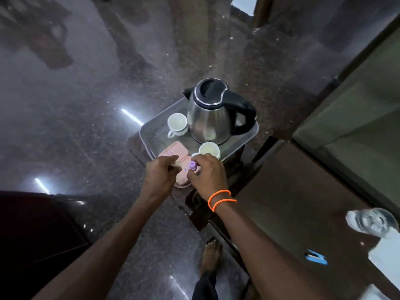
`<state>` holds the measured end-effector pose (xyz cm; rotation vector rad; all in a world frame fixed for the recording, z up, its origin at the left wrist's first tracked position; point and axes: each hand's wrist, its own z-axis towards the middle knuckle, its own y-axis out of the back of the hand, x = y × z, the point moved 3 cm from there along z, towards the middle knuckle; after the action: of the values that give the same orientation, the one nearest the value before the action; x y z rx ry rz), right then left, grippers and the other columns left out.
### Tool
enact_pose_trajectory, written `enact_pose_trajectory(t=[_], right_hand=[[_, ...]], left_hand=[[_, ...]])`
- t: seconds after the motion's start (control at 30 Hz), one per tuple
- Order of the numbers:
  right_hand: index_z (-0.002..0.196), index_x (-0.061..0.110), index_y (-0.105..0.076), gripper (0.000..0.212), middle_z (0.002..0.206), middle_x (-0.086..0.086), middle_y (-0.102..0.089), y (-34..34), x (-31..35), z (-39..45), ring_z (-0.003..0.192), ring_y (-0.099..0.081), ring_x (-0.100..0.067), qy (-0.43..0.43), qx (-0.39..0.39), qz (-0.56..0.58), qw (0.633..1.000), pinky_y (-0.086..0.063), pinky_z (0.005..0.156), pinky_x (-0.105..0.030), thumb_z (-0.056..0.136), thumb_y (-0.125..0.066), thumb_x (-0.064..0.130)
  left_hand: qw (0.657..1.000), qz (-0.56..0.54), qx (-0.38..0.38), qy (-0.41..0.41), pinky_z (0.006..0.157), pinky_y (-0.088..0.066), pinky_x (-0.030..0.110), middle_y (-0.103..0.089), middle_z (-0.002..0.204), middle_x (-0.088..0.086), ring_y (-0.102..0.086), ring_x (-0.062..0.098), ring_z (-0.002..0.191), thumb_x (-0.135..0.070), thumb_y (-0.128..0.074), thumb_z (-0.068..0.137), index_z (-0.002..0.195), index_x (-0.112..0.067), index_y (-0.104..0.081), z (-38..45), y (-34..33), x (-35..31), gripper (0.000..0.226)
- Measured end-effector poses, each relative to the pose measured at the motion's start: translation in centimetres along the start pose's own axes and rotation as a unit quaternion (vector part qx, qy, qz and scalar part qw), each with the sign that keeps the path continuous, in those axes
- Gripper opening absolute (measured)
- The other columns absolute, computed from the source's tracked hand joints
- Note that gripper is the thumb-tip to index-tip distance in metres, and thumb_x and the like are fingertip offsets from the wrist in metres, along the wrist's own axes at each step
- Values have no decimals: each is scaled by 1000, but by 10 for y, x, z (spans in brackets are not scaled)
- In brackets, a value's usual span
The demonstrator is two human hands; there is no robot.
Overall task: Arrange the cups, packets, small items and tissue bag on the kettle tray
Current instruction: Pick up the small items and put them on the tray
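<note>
A steel kettle (211, 114) with a black lid and handle stands on a clear plastic tray (151, 128). One white cup (177, 123) sits left of the kettle, another white cup (209, 149) in front of it. Two pink packets (174, 150) lie at the tray's near end. My right hand (206, 175) pinches a small purple-capped bottle (193, 165) over the nearer packet. My left hand (161, 173) hovers beside it, its fingers closed on a small pale item (176, 164) that I cannot identify.
The tray rests on a small dark stool (197, 204) on a glossy stone floor. To the right, a brown table (298, 204) holds an upturned glass (372, 220), a blue item (316, 257) and white paper. My bare foot (211, 256) is below; a dark seat is at lower left.
</note>
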<state>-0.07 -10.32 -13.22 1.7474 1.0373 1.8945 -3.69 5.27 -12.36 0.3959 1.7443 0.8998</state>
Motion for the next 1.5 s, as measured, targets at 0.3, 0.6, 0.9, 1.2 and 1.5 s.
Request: enact_pose_trajectory(t=[0.3,0.6,0.9,1.2,1.5], right_hand=[[85,19,-65,10,87,-6,-72,-30,6,20,89,-64,-31,-40,18,-141,989,-40,86,-43,80,-69,27],[105,19,-68,24,100,-5,-69,-13,0,10,100,-60,-30,17,7,-88,996,-42,89,-44,88,-66,35],[112,18,-69,34,105,-5,-68,58,-111,-65,96,-59,-33,-67,-104,-124,985,-46,78,-43,79,-65,25],[98,11,-73,38,90,-13,-66,129,-267,-214,82,-59,-39,-254,-114,-162,947,-38,76,-42,62,-61,8],[125,14,-72,59,118,-10,-66,139,-337,-282,111,-60,-33,-325,-27,16,945,-50,100,-40,67,-79,2]], left_hand=[[987,119,-19,-111,74,-58,48,-75,96,25,-70,45,89,-19,-82,82,124,-12,-75,0,-14,10,43],[983,85,-29,-157,92,-53,49,-74,118,20,-61,38,105,-41,-71,86,132,0,-65,-6,-14,16,62],[956,32,-19,-291,104,-47,36,-71,121,4,-61,27,112,-20,-73,85,127,-12,-69,-59,-94,-67,43],[914,52,268,-301,89,-56,38,-72,108,0,-60,26,108,-22,-72,79,114,-18,-74,-160,-255,-141,35],[872,107,399,-261,102,-47,35,-63,128,4,-53,25,121,-25,-79,79,132,-16,-65,-223,-355,-150,55]])
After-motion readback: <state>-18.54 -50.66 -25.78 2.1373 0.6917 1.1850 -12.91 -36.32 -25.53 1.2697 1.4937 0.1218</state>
